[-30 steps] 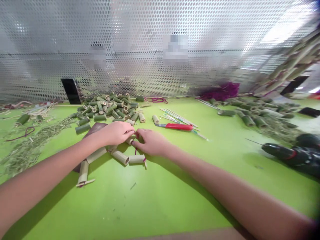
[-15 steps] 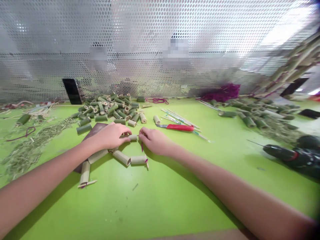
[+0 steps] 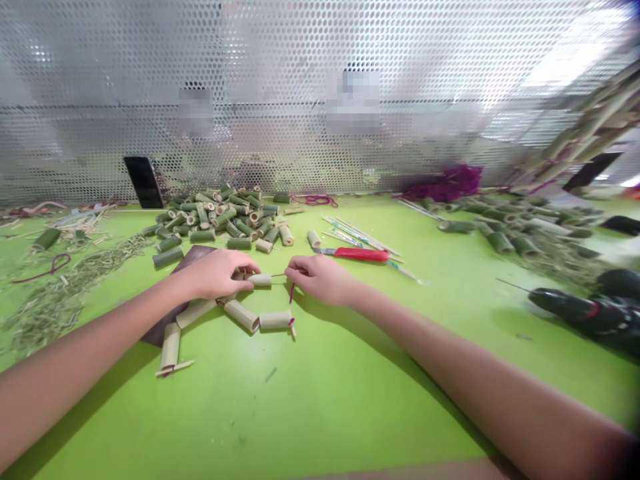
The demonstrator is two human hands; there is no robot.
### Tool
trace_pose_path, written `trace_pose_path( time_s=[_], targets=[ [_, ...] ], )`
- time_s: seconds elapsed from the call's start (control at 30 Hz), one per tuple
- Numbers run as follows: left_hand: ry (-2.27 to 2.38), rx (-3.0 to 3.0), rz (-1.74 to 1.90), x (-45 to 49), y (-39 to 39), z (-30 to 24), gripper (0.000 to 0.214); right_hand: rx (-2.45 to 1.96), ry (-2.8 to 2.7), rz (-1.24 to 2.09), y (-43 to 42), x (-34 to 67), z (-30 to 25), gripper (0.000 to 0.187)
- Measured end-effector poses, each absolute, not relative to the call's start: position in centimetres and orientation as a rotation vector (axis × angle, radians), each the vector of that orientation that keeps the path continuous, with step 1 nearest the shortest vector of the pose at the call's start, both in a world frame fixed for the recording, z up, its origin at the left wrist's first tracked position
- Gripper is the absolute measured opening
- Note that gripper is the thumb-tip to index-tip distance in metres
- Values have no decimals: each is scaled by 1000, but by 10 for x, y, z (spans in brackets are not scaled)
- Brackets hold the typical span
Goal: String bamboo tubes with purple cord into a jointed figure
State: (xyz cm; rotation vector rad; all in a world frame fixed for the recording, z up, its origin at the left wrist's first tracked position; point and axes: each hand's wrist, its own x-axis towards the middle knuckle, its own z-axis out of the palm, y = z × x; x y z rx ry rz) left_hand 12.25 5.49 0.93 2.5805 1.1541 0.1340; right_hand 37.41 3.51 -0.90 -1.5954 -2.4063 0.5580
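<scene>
My left hand (image 3: pixel 216 274) is closed on a short pale bamboo tube (image 3: pixel 261 281) at its left end, just above the green table (image 3: pixel 320 393). My right hand (image 3: pixel 320 278) pinches a purple cord (image 3: pixel 291 291) that runs out of the tube's right end and hangs down a little. Below the hands lies a strung row of pale bamboo tubes (image 3: pixel 240 315), curving down to the left to an end tube (image 3: pixel 170 346). The row lies partly on a dark brown board (image 3: pixel 191 257).
A pile of green bamboo tubes (image 3: pixel 215 219) lies behind the hands, with a black phone (image 3: pixel 143 182) leaning on the perforated metal wall. A red-handled knife (image 3: pixel 357 254) and thin sticks lie to the right. A cordless drill (image 3: pixel 585 312) and more bamboo pieces (image 3: pixel 515 230) are far right. Shavings (image 3: pixel 55 293) lie at left.
My right hand has drawn away to the right, pulling the purple cord out through the tube that my left hand holds. The two hands were touching a second ago.
</scene>
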Motion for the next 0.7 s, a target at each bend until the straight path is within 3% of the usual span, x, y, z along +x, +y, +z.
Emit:
trace_pose_path(
  time_s=[0.37,0.6,0.7],
  targets=[
    [1134,2675,124,107,48,10,27,-1476,-2579,743,27,365,-1,26],
    [1189,2640,278,109,23,18,46,-1481,-2615,667,26,361,-4,26],
    [1078,2632,170,121,-1,18,38,-1478,-2631,639,25,360,-4,26]
  ],
)
